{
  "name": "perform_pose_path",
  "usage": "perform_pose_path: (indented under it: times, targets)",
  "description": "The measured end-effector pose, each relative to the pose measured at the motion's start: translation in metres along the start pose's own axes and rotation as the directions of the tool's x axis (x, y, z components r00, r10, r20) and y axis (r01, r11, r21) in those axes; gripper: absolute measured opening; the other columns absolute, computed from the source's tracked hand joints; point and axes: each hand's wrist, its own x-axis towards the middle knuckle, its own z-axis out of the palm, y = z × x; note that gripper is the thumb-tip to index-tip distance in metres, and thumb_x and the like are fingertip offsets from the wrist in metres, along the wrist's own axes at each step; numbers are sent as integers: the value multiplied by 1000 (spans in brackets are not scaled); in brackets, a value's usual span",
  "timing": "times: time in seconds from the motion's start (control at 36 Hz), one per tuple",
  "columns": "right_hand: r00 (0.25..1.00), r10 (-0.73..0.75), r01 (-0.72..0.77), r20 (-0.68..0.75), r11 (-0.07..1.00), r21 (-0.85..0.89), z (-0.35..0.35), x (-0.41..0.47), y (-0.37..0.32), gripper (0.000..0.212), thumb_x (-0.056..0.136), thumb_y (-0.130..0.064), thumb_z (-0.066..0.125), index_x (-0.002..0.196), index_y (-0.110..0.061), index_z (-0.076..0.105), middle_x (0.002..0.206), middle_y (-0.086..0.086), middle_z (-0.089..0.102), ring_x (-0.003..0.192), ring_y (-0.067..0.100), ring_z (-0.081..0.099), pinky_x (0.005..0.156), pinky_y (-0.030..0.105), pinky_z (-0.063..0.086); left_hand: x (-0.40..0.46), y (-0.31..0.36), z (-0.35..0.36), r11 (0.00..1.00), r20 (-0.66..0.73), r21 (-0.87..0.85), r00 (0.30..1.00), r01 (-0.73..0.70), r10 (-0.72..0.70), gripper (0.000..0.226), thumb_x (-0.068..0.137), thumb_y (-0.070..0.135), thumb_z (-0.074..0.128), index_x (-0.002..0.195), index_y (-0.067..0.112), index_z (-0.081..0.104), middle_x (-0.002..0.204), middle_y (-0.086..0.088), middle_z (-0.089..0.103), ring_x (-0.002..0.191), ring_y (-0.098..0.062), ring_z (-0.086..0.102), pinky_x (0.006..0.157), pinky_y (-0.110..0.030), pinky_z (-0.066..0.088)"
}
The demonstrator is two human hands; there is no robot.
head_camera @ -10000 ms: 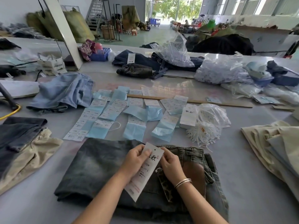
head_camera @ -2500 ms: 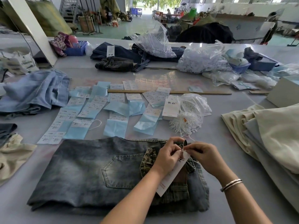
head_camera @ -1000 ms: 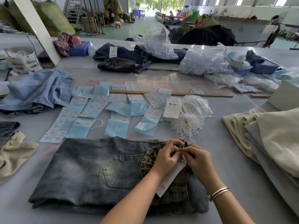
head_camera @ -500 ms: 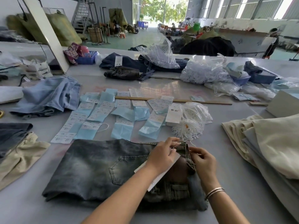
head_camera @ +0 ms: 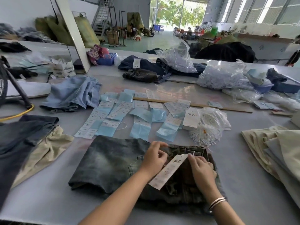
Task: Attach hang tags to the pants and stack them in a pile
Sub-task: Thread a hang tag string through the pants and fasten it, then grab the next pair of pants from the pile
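Right at six o'clock on the grey table (head_camera: 243,184): folded washed-denim pants (head_camera: 110,161), waistband to the right. White hang tag (head_camera: 168,171) lying slantwise across the waistband area, its top end at a belt loop with a thin white string. Left hand (head_camera: 154,159) resting on the denim just left of the tag, fingers curled, fingertips touching the waistband edge; whether anything is pinched, cannot tell. Right hand (head_camera: 201,168) laid on the pants just right of the tag, fingers fairly straight, fingertip at the tag's top corner, bracelets on the wrist.

At twelve o'clock, beyond the pants: rows of blue and white paper labels (head_camera: 123,116). At one o'clock: small stack of white tags (head_camera: 190,118) beside a clear bag of white strings (head_camera: 209,125). At three o'clock: pile of beige garments (head_camera: 272,151). At nine o'clock: dark jeans over a tan garment (head_camera: 29,143). At ten o'clock: crumpled light-blue jeans (head_camera: 73,93). Farther off at twelve: wooden ruler (head_camera: 203,105), dark clothes and plastic bags.
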Motion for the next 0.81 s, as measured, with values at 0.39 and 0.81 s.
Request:
perform_pose_path:
  times: [0.39,0.81]
  targets:
    - [897,-353,397,-265,908,132,9,-26,-38,22,81,-2,66,96,-19,63,114,0,48,110,23,46,98,44,40,-42,-106,-206,497,-490,311,585,810,-646,80,84,58,60,139,5,39,143,-19,44,130,-37,42,104,-44,37]
    - [496,-832,854,251,519,32,43,-36,-182,107,85,0,52,136,-60,-20,156,-20,-19,99,26,62,67,40,54,-34,54,-203,915,-14,313,964,256,-265,45,82,35,72,122,19,59,118,2,65,107,-15,59,91,-30,48]
